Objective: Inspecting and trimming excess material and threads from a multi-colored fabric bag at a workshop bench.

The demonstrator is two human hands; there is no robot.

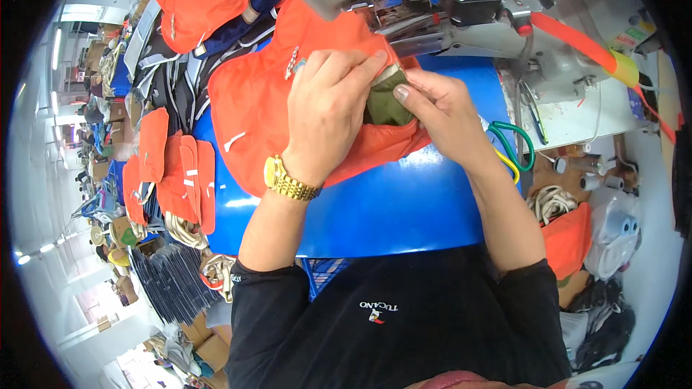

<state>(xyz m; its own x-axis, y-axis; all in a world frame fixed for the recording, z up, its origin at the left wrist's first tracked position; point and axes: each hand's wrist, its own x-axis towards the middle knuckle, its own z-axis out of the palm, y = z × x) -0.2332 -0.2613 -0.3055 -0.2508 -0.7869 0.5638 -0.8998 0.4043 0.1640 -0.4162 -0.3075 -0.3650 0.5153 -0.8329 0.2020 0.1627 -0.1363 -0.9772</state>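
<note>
An orange fabric bag [249,112] lies under the sewing machine [461,0], with a short white-and-grey cord and a small white tag on its face. Its turned edge shows an olive-green lining [389,103]. My left hand [328,104], with a gold watch [292,179] at the wrist, is closed on the orange cloth beside the seam, fingers bent. Thumb and fingers of my right hand [441,109] pinch the bag's edge at the right of the green lining. Both hands are close together, just in front of the machine head, whose needle area is partly hidden.
A blue work surface [360,220] spans the front. Green-handled scissors [515,144] lie at its right edge. Orange pieces [180,180] and a stack of dark panels [169,284] are at left; another orange bag [198,0] rests on black goods behind. An orange tube [577,39] crosses the machine.
</note>
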